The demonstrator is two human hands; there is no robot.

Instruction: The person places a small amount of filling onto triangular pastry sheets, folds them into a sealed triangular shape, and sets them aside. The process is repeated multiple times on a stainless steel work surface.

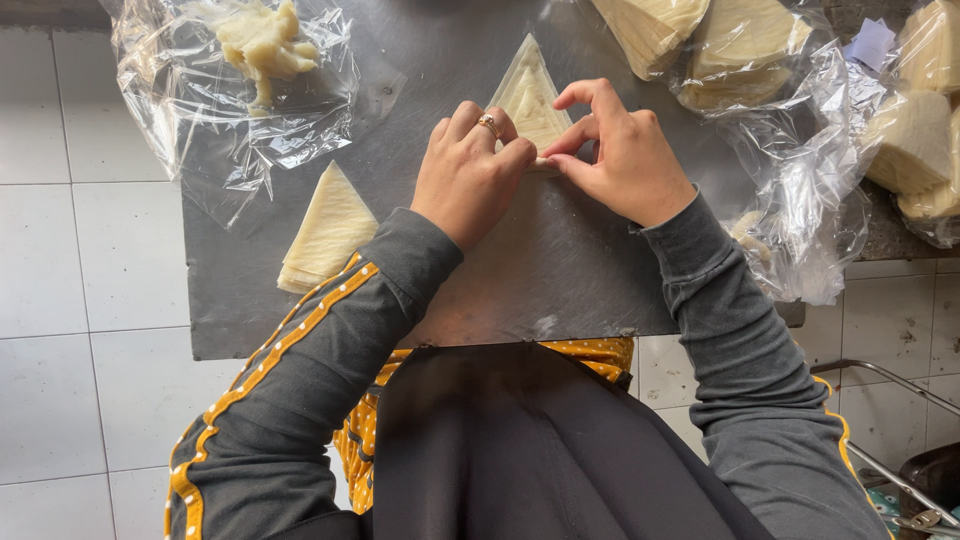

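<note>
Both hands work at the middle of a grey metal table, seen from above. The left hand is curled, its fingertips pressed down on the lower edge of a triangular stack of pastry sheets; a ring sits on one finger. The right hand meets it from the other side: thumb and forefinger pinch the same lower edge of the stack, while the remaining fingers arch above it. The fingertips of the two hands touch or nearly touch; which cannot be told. The stack lies flat on the table, apex pointing away from the person, its base just under the fingers. A second triangular stack lies flat near the left forearm, apart from both hands. At the far left corner, a crumpled clear plastic bag holds a lump of pale dough. Along the far right edge, more pastry stacks rest in clear plastic wrap. The floor around the table is white tile. Both sleeves are grey with a yellow stripe.
</note>
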